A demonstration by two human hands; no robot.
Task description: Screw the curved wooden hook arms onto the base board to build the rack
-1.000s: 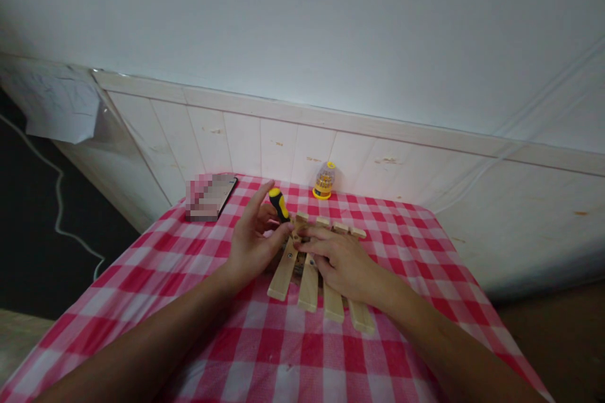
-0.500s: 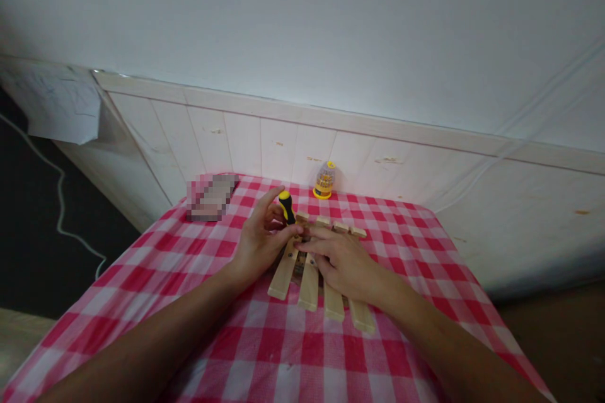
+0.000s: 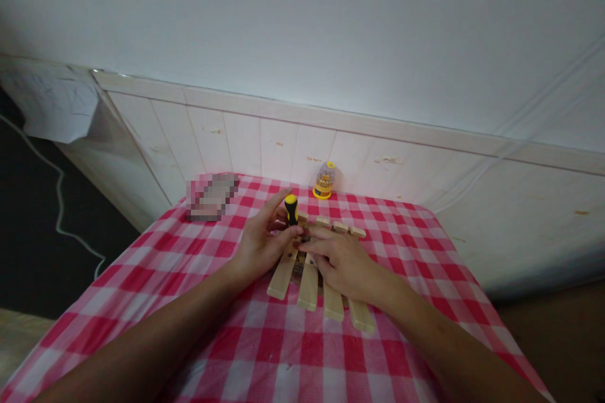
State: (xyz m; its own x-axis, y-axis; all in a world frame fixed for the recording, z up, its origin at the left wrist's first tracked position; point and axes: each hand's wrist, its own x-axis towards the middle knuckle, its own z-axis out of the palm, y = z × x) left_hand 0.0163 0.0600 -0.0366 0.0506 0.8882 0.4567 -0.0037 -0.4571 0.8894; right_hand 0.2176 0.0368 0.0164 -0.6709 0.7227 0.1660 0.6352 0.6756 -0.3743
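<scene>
My left hand is closed around a black and yellow screwdriver. The handle stands nearly upright, with the index finger raised beside its top; the tip is hidden by my fingers. Below it lies a wooden xylophone, several pale bars side by side with dark screw heads showing on some of them. My right hand lies across the bars from the right and grips the xylophone. Its foremost fingers reach the leftmost bars, close to my left thumb and the base of the screwdriver.
Against the wall at the back stands a clear and yellow screwdriver-bit case. A blurred-out flat object lies at the far left of the red-and-white checked tablecloth. The panelled wall borders the table's far edge.
The screwdriver handle has swung slightly right and is more upright. My left fingers have shifted a little with it. My right hand and the xylophone look almost unmoved.
</scene>
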